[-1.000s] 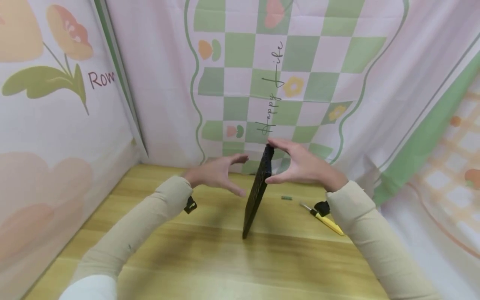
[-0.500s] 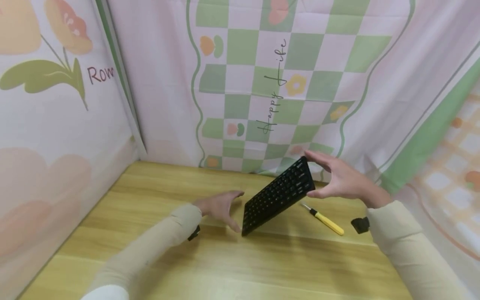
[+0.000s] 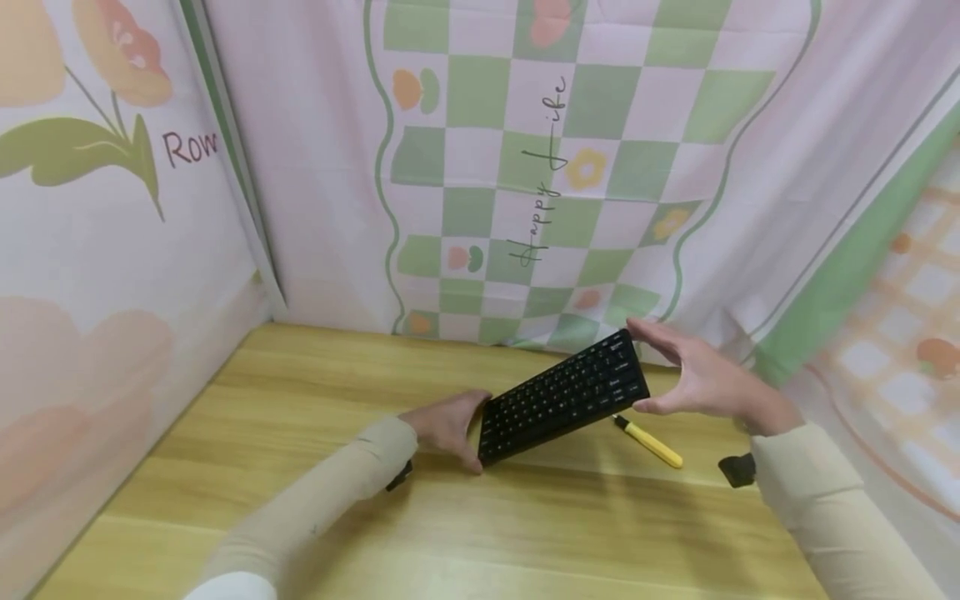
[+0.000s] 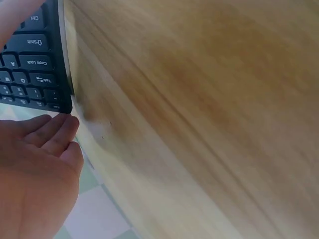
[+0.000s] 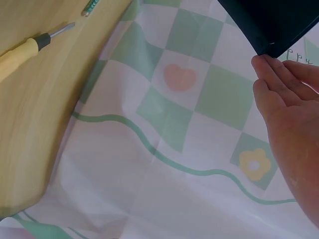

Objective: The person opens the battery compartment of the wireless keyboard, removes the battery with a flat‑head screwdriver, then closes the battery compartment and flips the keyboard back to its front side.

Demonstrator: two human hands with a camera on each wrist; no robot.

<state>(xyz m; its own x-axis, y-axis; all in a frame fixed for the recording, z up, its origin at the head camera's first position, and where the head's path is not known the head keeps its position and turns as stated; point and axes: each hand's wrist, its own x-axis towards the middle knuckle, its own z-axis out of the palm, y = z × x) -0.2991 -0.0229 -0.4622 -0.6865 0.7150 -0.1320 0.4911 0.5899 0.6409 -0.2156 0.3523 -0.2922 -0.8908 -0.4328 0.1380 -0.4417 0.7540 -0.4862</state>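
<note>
A black keyboard [image 3: 562,398] is tilted above the table in the head view, keys toward the camera and its right end higher. My left hand [image 3: 448,429] grips its left end, thumb on the near edge and fingers on the far edge. At the raised right end, my right hand [image 3: 701,379] holds the keyboard between thumb and fingers. In the left wrist view, fingertips [image 4: 67,121] touch the corner beside the Tab and Caps Lock keys. The right wrist view shows the keyboard's dark underside [image 5: 279,22] above the right fingertips.
A yellow-handled screwdriver [image 3: 651,443] lies on the wooden table [image 3: 337,517], its tip behind the keyboard in the head view. Near it in the right wrist view is a small green battery-like cylinder [image 5: 90,7]. A checkered curtain [image 3: 480,192] hangs along the table's back edge.
My right hand has swung the keyboard's right end rightward and down, turning its keys toward the camera. My left hand has moved down and taken hold of the left end.
</note>
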